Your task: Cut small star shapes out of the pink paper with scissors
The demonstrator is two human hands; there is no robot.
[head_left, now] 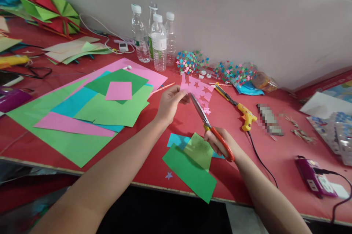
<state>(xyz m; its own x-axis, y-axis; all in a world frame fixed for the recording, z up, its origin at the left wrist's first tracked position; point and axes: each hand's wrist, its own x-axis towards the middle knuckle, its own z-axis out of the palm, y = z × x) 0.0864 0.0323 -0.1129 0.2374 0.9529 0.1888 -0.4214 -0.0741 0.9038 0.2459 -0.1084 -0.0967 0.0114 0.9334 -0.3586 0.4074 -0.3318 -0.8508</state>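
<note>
My left hand (171, 103) pinches the lower left corner of a pink sheet (196, 86) with star-shaped holes in it. My right hand (220, 140) is closed round the red handles of a pair of scissors (202, 113), whose blades point up and left to the sheet's lower edge, close to my left fingertips. A few small pink stars (206, 110) lie by the blades. Below my hands, green sheets (189, 171) and blue paper (176, 140) overlap on the red table (148, 146), with a single star (168, 175) beside them.
Layered coloured sheets (110, 107) cover the left side. Plastic bottles (159, 43) stand by the wall near piles of small stars (189, 62). To the right are a yellow glue gun (247, 117), its black cable and a purple device (315, 177).
</note>
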